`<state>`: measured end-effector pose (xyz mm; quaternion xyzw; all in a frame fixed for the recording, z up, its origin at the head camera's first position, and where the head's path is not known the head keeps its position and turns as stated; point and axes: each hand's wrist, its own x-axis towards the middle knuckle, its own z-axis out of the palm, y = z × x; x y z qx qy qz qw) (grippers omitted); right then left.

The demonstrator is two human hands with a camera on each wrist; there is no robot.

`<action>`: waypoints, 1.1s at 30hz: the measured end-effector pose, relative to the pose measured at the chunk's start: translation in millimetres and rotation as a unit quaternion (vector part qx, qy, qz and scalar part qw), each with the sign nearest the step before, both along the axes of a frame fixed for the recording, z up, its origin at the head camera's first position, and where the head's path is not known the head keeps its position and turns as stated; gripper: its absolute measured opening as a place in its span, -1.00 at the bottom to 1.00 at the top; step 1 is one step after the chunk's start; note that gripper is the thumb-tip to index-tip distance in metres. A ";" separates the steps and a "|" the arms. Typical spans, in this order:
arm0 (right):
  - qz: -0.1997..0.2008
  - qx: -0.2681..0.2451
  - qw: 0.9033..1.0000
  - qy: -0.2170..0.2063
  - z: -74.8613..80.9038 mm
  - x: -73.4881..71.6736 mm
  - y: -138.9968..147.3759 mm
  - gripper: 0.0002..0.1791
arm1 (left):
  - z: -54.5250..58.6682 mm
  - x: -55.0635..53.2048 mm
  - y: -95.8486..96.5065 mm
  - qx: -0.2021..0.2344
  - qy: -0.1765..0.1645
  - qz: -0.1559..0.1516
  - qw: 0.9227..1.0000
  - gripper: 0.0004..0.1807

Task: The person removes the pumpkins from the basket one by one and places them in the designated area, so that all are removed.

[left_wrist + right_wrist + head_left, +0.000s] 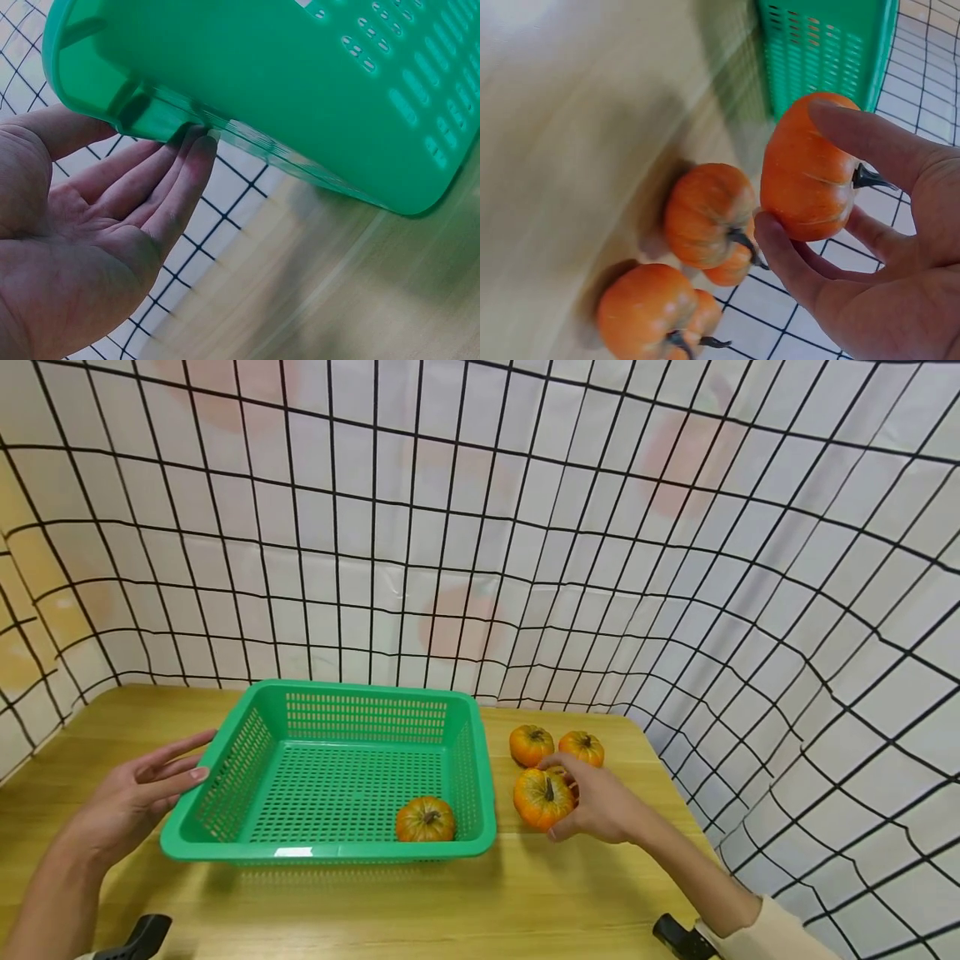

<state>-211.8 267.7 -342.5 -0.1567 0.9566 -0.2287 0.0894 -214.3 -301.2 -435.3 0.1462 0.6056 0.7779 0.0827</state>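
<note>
My right hand (600,802) holds a small orange pumpkin (542,798), thumb on one side and fingers on the other. In the right wrist view the held pumpkin (806,172) has its dark stem towards the palm. Further pumpkins stand just beyond it, among them one at the back (531,745) and one to its right (582,747); another is partly hidden by my fingers. My left hand (138,793) grips the left rim of a green plastic basket (360,785), thumb at the rim and fingers against its outer side (225,75). One pumpkin (426,820) lies in the basket's front right corner.
The basket stands on a wooden table (420,914). Behind and along both sides rises a pale wall covering (465,527) with black grid lines, close to the table's back edge.
</note>
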 end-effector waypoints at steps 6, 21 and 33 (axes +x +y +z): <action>-0.012 -0.006 0.999 -0.033 -11.9 8.0 8.5 -0.09 | 0.8 -0.8 -1.0 -0.006 -0.001 0.003 1.000 -0.40; -0.020 -0.013 0.998 -0.065 -36.8 15.7 19.9 -0.05 | 1.1 -0.1 -0.5 0.018 0.000 -0.006 1.000 -0.39; -0.023 -0.015 0.997 -0.068 -47.4 17.5 23.2 -0.07 | 0.0 0.2 0.0 0.019 -0.003 -0.009 1.000 -0.39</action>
